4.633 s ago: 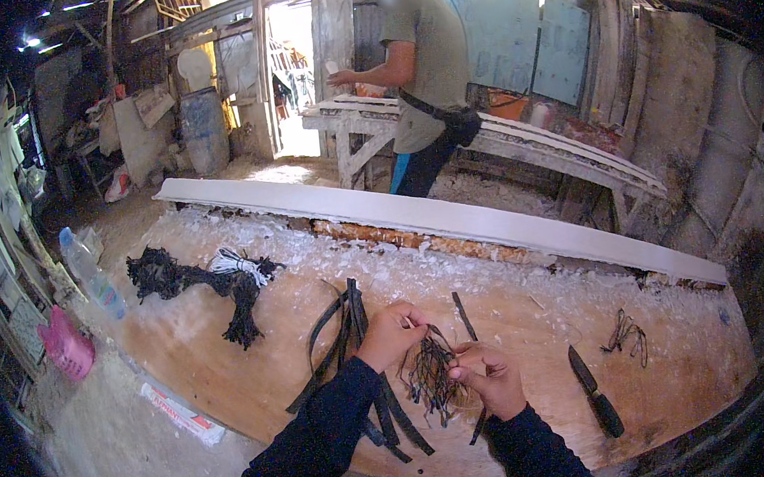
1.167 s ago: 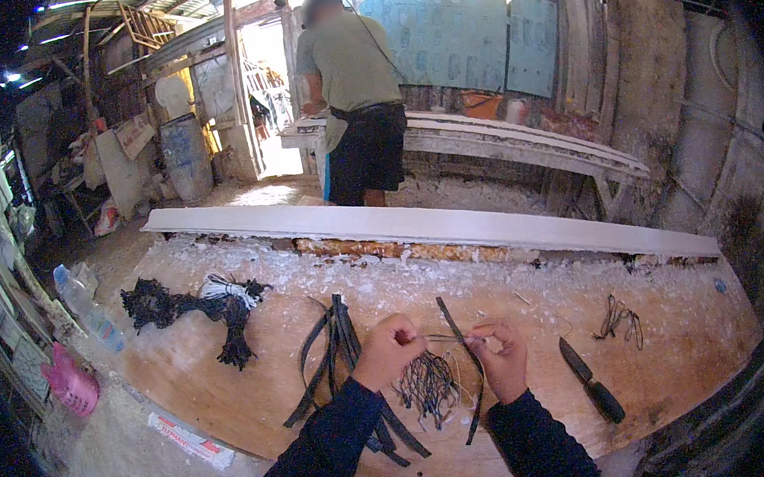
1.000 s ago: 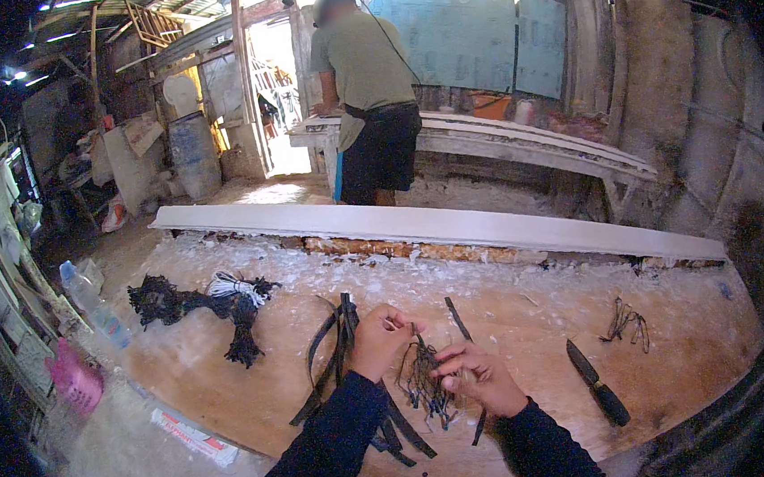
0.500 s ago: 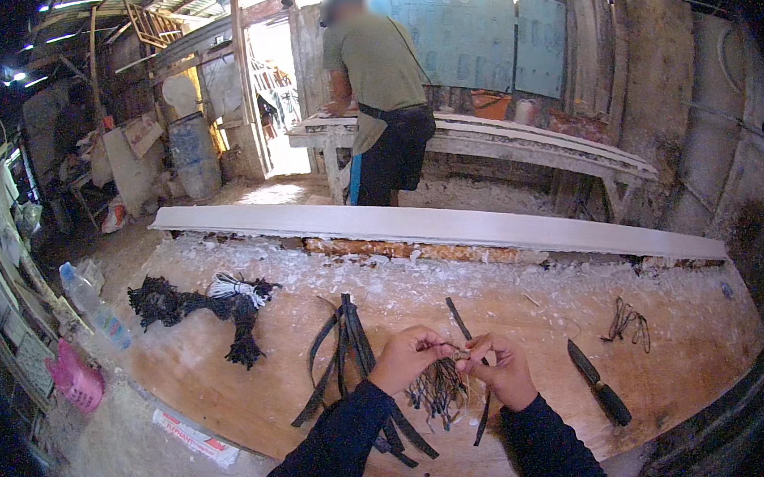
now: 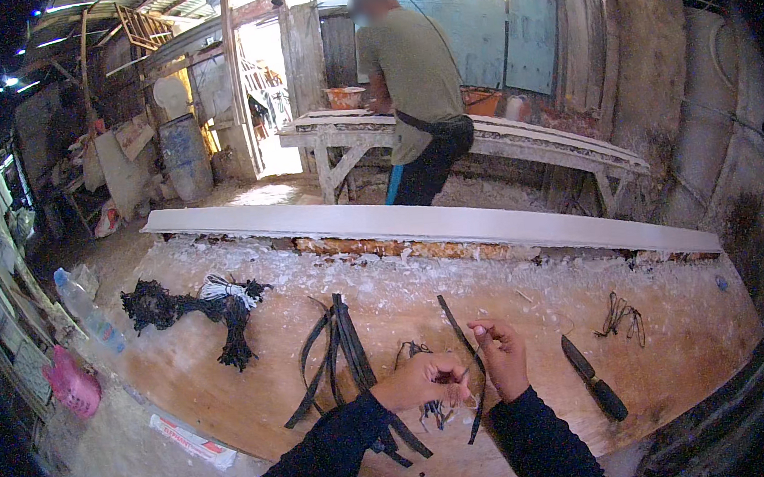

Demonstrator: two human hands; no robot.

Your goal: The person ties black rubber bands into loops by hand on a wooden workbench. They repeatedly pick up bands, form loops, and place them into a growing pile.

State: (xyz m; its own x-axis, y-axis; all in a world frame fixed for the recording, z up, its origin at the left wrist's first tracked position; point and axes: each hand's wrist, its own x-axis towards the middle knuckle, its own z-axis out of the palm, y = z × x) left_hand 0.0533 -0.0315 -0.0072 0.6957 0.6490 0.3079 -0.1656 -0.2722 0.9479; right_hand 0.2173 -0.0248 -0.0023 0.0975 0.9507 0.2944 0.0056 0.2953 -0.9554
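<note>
My left hand (image 5: 429, 381) is closed, pinching a thin cord whose ends stick out at the fingertips. A bunch of thin dark cords (image 5: 435, 412) lies on the board below it, partly covered. Raised a little apart on the right, my right hand (image 5: 505, 359) has thumb and forefinger pressed together; anything between them is too fine to make out. One black flat strip (image 5: 454, 318) runs between the hands. Several more black strips (image 5: 347, 335) spread beside and under my left forearm. A knife with a dark handle (image 5: 593, 378) lies right of my right hand.
Tied black cords (image 5: 239, 335) with a white bundle (image 5: 224, 287) lie on the board's left; a small cord tangle (image 5: 620, 320) is at right. A long white moulding (image 5: 426, 224) borders the far edge. Beyond, a person (image 5: 418, 74) leans at a bench (image 5: 563, 139). A bottle (image 5: 90, 308) stands left.
My hands, together before, have come apart; the left dropped slightly and the right lifted away. The person at the bench has shifted right and leans over more. The view has moved slightly.
</note>
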